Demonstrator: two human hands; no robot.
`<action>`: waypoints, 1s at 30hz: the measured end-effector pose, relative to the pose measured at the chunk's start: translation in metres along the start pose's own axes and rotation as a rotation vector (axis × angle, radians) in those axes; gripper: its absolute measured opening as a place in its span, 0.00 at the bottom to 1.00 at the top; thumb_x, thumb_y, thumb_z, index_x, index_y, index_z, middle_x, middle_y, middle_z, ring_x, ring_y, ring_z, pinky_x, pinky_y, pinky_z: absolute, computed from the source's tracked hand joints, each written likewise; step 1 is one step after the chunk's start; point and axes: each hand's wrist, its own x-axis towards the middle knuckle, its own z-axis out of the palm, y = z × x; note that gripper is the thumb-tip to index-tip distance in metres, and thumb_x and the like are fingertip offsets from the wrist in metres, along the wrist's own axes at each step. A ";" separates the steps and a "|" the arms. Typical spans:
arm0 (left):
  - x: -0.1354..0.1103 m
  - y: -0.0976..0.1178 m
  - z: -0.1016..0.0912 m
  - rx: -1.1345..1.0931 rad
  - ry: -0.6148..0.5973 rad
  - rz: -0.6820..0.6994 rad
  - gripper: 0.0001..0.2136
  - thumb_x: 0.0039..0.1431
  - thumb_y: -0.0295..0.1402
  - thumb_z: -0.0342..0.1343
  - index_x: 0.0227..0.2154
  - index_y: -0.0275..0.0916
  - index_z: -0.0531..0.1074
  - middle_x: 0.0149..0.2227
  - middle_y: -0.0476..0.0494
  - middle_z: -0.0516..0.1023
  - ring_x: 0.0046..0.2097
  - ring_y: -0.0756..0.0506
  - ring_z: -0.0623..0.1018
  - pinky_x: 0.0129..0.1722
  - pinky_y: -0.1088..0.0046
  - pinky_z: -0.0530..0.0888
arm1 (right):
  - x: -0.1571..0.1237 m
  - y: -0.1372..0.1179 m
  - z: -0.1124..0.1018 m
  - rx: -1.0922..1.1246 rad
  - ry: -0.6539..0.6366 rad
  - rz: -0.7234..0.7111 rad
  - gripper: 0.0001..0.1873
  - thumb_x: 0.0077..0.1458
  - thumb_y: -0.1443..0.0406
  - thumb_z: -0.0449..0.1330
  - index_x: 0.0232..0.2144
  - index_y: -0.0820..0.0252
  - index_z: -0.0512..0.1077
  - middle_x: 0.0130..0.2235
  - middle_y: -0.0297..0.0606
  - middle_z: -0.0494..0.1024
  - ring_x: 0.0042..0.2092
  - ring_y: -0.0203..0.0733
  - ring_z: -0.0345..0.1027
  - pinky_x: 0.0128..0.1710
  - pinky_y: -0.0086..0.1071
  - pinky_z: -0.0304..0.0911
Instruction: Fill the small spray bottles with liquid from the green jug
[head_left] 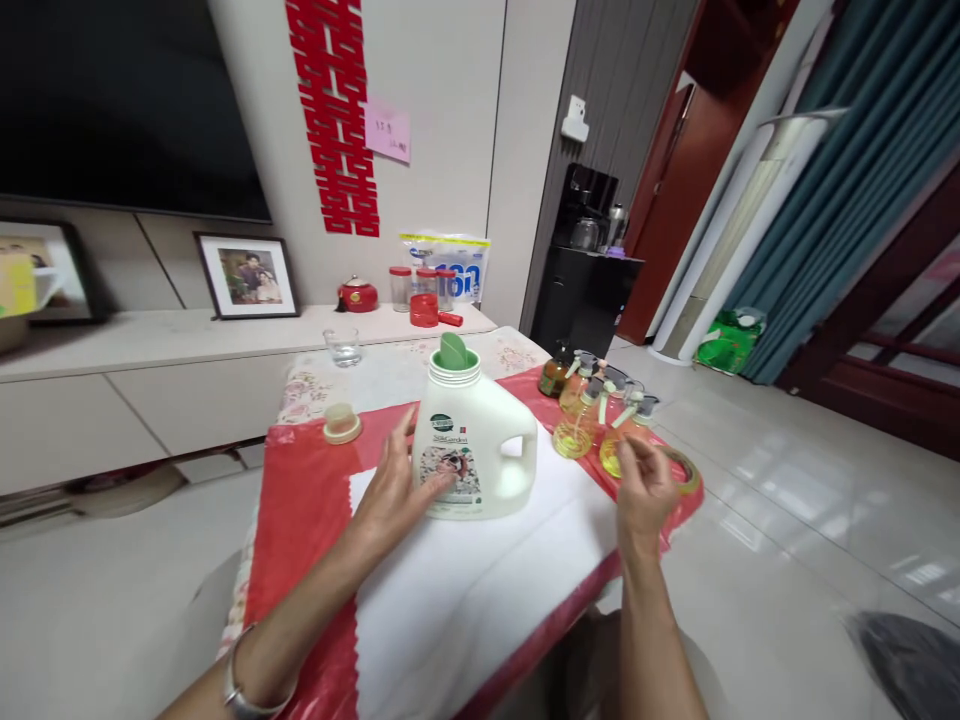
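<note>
A white detergent jug (472,440) with a green spout and a side handle stands uncapped on a white cloth (480,590). My left hand (394,485) lies open against the jug's left side, fingers spread on its label. My right hand (643,490) is closed on a roll of clear tape (686,470) at the table's right edge. Its cream cap (342,424) lies apart on the red cover at the left. Several small spray bottles of yellow liquid (600,420) stand just beyond my right hand.
The small table has a red cover (300,510) over a floral cloth. A drinking glass (343,346) stands at its far end. Behind is a low white cabinet (150,380) with framed photos, jars and a red pot. Tiled floor (787,500) lies to the right.
</note>
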 end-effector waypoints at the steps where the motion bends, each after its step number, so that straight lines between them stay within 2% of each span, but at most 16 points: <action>1: -0.003 -0.002 -0.001 -0.002 -0.011 -0.031 0.45 0.56 0.46 0.61 0.70 0.45 0.41 0.67 0.30 0.57 0.64 0.31 0.67 0.61 0.44 0.67 | 0.008 0.007 -0.010 -0.034 0.099 0.027 0.36 0.62 0.43 0.54 0.56 0.70 0.66 0.52 0.51 0.69 0.52 0.44 0.67 0.57 0.40 0.65; 2: -0.006 -0.003 -0.001 0.001 -0.022 -0.060 0.46 0.56 0.47 0.61 0.70 0.45 0.40 0.67 0.30 0.56 0.64 0.31 0.67 0.60 0.43 0.67 | 0.015 0.014 -0.019 -0.069 0.165 0.058 0.38 0.62 0.43 0.54 0.59 0.70 0.64 0.53 0.52 0.68 0.53 0.44 0.66 0.57 0.41 0.65; 4: -0.011 -0.007 -0.002 0.016 -0.027 -0.105 0.47 0.56 0.49 0.61 0.70 0.44 0.38 0.68 0.28 0.55 0.63 0.29 0.68 0.59 0.41 0.68 | 0.028 0.030 -0.031 -0.138 0.203 0.122 0.40 0.61 0.45 0.59 0.63 0.70 0.60 0.55 0.52 0.66 0.55 0.46 0.64 0.59 0.45 0.63; 7: -0.019 -0.011 -0.003 0.013 -0.015 -0.134 0.48 0.54 0.51 0.61 0.70 0.43 0.38 0.68 0.27 0.53 0.64 0.28 0.67 0.58 0.41 0.69 | 0.042 0.048 -0.035 -0.234 0.107 0.197 0.42 0.59 0.49 0.64 0.66 0.65 0.58 0.57 0.50 0.65 0.57 0.48 0.62 0.62 0.49 0.59; 12: -0.036 -0.010 -0.007 0.027 0.007 -0.217 0.48 0.54 0.53 0.60 0.69 0.43 0.40 0.68 0.28 0.53 0.62 0.28 0.68 0.57 0.41 0.71 | 0.051 0.060 -0.025 -0.336 -0.064 0.215 0.64 0.40 0.47 0.70 0.72 0.63 0.48 0.60 0.50 0.62 0.60 0.56 0.59 0.64 0.50 0.55; 16: -0.050 -0.011 -0.006 0.032 0.030 -0.247 0.47 0.54 0.53 0.60 0.69 0.45 0.39 0.68 0.30 0.54 0.62 0.29 0.69 0.57 0.42 0.71 | 0.051 0.064 -0.015 -0.365 -0.130 0.184 0.71 0.37 0.46 0.70 0.73 0.64 0.39 0.66 0.51 0.54 0.65 0.57 0.51 0.67 0.49 0.52; 18: -0.055 -0.013 -0.004 0.030 0.034 -0.244 0.47 0.54 0.52 0.60 0.69 0.46 0.39 0.67 0.31 0.56 0.61 0.30 0.70 0.57 0.42 0.72 | 0.050 0.066 -0.010 -0.373 -0.138 0.176 0.68 0.43 0.47 0.70 0.73 0.63 0.38 0.67 0.51 0.50 0.66 0.56 0.49 0.67 0.49 0.51; 22: -0.061 -0.017 0.002 0.008 0.031 -0.214 0.45 0.56 0.52 0.59 0.69 0.49 0.40 0.67 0.33 0.56 0.61 0.31 0.70 0.55 0.43 0.73 | 0.048 0.068 -0.007 -0.382 -0.102 0.196 0.47 0.63 0.49 0.62 0.72 0.61 0.45 0.66 0.51 0.50 0.66 0.54 0.50 0.67 0.52 0.52; 25: -0.063 -0.018 0.002 0.002 0.020 -0.212 0.43 0.57 0.52 0.59 0.68 0.48 0.42 0.67 0.33 0.56 0.61 0.31 0.70 0.56 0.44 0.73 | 0.047 0.067 -0.009 -0.378 -0.077 0.231 0.44 0.64 0.50 0.61 0.71 0.62 0.47 0.64 0.51 0.55 0.63 0.52 0.55 0.65 0.52 0.54; 27: -0.064 -0.017 0.000 0.013 0.019 -0.223 0.42 0.57 0.51 0.59 0.68 0.47 0.43 0.67 0.33 0.56 0.61 0.31 0.70 0.56 0.44 0.72 | 0.046 0.064 -0.012 -0.369 -0.068 0.255 0.51 0.58 0.47 0.65 0.71 0.63 0.47 0.61 0.52 0.60 0.61 0.52 0.58 0.64 0.51 0.56; 30: -0.064 -0.014 -0.004 0.023 0.017 -0.223 0.41 0.56 0.49 0.58 0.67 0.46 0.45 0.67 0.32 0.57 0.61 0.32 0.70 0.57 0.44 0.72 | 0.043 0.056 -0.016 -0.342 -0.060 0.277 0.67 0.38 0.44 0.71 0.72 0.66 0.47 0.60 0.52 0.63 0.59 0.56 0.60 0.64 0.50 0.56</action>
